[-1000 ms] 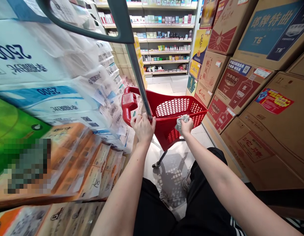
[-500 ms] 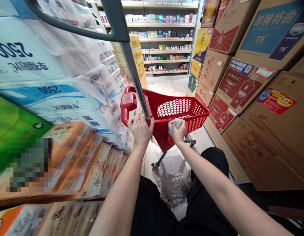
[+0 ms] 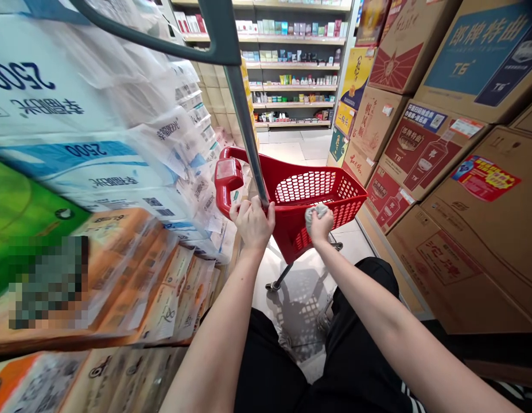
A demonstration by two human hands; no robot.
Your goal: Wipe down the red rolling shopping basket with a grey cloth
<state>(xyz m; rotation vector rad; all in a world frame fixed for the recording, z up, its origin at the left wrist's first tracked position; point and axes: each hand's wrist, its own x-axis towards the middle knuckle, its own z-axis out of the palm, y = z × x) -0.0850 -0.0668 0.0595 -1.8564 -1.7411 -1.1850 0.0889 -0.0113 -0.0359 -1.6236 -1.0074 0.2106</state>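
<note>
A red plastic shopping basket on wheels (image 3: 334,189) stands in the aisle in front of me. Its grey pull handle (image 3: 244,123) rises steeply toward the camera. My left hand (image 3: 252,221) is closed round the lower end of that handle bar. My right hand (image 3: 321,225) is closed on a crumpled grey cloth (image 3: 314,211) and presses it against the near rim of the basket. A red grip handle (image 3: 226,178) sticks up at the basket's left side.
Stacked packs of tissue paper (image 3: 97,172) fill the left side of the narrow aisle. Cardboard boxes (image 3: 442,149) are piled along the right. Shelves of small goods (image 3: 291,63) stand at the far end. Tiled floor (image 3: 291,150) runs ahead beyond the basket.
My right hand with the cloth slid left along the basket's near rim, then back a little to the right. My left hand kept its hold on the handle bar.
</note>
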